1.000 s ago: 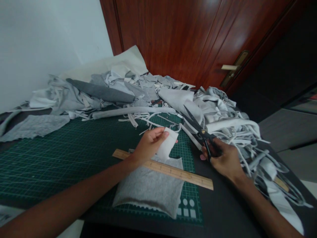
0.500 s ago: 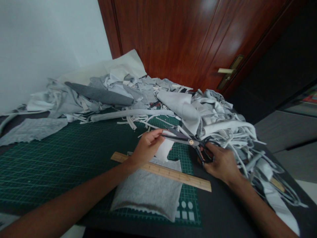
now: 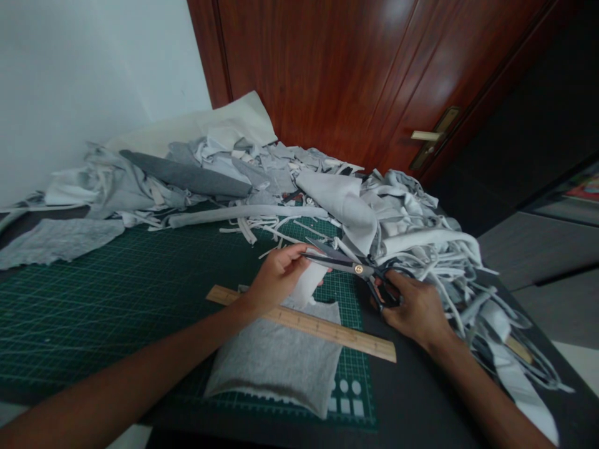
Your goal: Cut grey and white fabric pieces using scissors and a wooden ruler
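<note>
Scissors (image 3: 358,269) have swung down to lie almost level, blades parted at the top of a white cloth strip (image 3: 309,282). The left hand (image 3: 279,274) pinches the strip, which looks light and limp, so it is best held close to the blades. The right hand's (image 3: 414,307) fingers curl around the handles. Below lie a wooden ruler (image 3: 299,323) and gray cloth (image 3: 266,362) on a green cutting mat (image 3: 116,312).
</note>
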Demonstrator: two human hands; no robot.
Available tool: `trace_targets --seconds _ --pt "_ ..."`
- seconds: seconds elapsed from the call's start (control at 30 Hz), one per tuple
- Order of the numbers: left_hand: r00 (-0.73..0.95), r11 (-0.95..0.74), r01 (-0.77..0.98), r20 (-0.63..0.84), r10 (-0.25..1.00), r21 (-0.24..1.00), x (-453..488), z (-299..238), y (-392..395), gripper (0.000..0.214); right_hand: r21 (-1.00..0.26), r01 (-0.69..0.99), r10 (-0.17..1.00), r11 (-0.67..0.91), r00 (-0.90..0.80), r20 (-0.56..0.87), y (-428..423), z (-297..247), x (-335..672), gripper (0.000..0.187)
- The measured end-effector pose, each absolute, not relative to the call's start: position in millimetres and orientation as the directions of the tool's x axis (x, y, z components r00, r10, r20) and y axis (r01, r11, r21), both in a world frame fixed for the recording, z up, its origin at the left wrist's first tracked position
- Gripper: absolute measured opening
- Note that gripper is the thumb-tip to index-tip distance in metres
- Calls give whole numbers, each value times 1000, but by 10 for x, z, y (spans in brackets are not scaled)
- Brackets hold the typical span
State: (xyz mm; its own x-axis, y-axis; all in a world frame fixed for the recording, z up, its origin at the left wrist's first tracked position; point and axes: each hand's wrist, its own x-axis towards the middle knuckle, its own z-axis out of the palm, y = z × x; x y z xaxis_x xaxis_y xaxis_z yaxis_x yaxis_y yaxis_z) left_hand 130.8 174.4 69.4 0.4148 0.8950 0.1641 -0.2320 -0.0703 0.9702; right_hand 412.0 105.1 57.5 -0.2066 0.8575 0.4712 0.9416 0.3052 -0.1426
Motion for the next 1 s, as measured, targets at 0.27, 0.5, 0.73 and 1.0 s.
trace_targets --seconds 0.27,0.5,0.73,1.0 --pt "431 -69 -194 149 890 978 1302 708 1751 15 -129 923 828 362 -255 500 1051 575 4100 13" --pt "465 -121 -156 181 867 980 1301 717 1762 18 -67 915 788 398 -304 535 1064 586 4106 10" --pt "467 -88 -142 145 872 986 1297 696 1759 14 -68 913 793 403 -311 524 1054 603 4098 7" --pt "480 -40 -183 125 868 982 1300 641 1773 25 -73 922 800 381 -289 525 1057 535 4144 5"
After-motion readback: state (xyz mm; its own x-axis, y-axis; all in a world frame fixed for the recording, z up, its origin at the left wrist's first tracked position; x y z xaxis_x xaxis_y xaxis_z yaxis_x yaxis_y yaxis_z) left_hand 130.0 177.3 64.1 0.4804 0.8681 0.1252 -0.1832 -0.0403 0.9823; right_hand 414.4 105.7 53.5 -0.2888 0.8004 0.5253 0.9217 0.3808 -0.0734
